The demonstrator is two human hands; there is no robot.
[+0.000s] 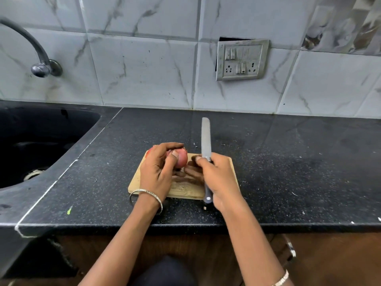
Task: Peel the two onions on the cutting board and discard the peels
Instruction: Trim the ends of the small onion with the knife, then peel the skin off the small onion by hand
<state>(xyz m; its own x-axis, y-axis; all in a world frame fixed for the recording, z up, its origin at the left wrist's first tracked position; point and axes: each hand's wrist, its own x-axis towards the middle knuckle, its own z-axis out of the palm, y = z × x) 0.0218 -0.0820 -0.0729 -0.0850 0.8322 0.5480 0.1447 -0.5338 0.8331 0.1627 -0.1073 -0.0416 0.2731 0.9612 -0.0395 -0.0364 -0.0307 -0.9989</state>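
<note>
**Onion held over board, knife upright**

Left hand (158, 170) fingers closed round a red onion (181, 159) at the wooden cutting board's (185, 190) far-left corner. Right hand (216, 178) grips knife (206, 139), blade pointing away. Second onion not visible. Black speckled surface (288, 172), dark sink (37, 145) left, marble-look tiled wall (144, 69), switch plate (242, 59), tap (39, 58).

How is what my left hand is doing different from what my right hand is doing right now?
The left hand wraps a red onion over the cutting board; the right hand holds a knife. The left grip curls around a round thing, thumb on its skin; the right closes along the handle, blade pointing away toward the wall. A thin bangle sits at the left wrist, a bracelet higher up the right forearm. Both are above the board.
</note>
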